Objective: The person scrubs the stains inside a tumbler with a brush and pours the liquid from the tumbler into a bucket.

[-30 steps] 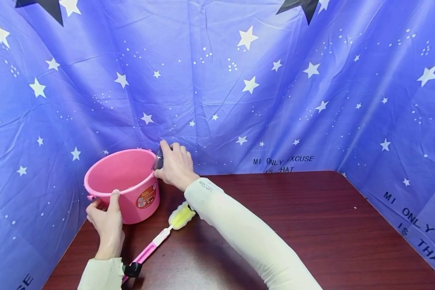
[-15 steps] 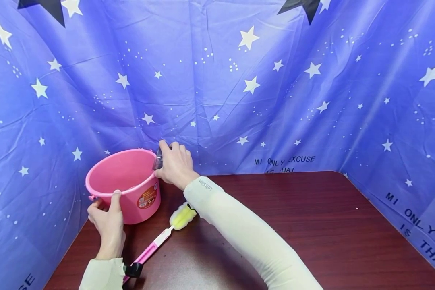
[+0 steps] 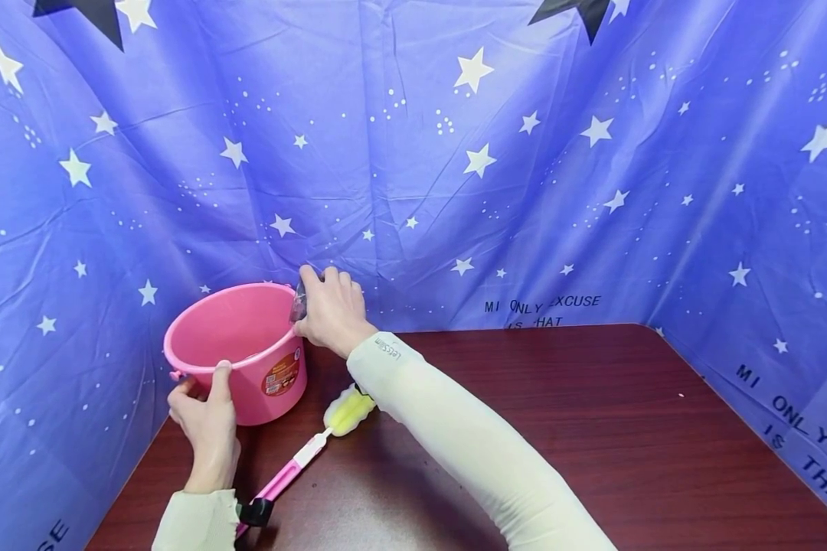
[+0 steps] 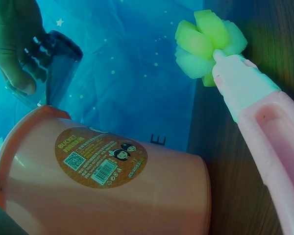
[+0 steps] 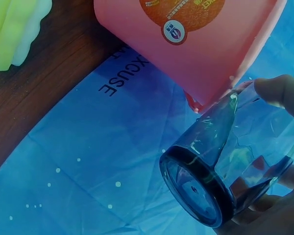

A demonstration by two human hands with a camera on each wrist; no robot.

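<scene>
A pink bucket [image 3: 251, 402] stands upright on the table at the left in the head view, an orange-brown label on its side. My left hand [image 3: 207, 436] grips its near left rim, thumb over the edge and fingers outside. At the right of the rim, my right hand [image 3: 334, 310] holds a clear drinking glass [image 5: 201, 156]. The right wrist view shows the glass tilted, its thick base toward the camera and its mouth side at the bucket's rim. The bucket's floor is hidden. In front lies a sponge bottle brush [image 3: 348, 413] with a yellow-and-white head and pink handle.
The dark red-brown wooden table [image 3: 593, 428] extends to the right. A blue cloth [image 3: 413, 153] with stars hangs behind and at both sides, close to the bucket. The brush handle runs beneath the black strap [image 3: 255, 513] at my left wrist.
</scene>
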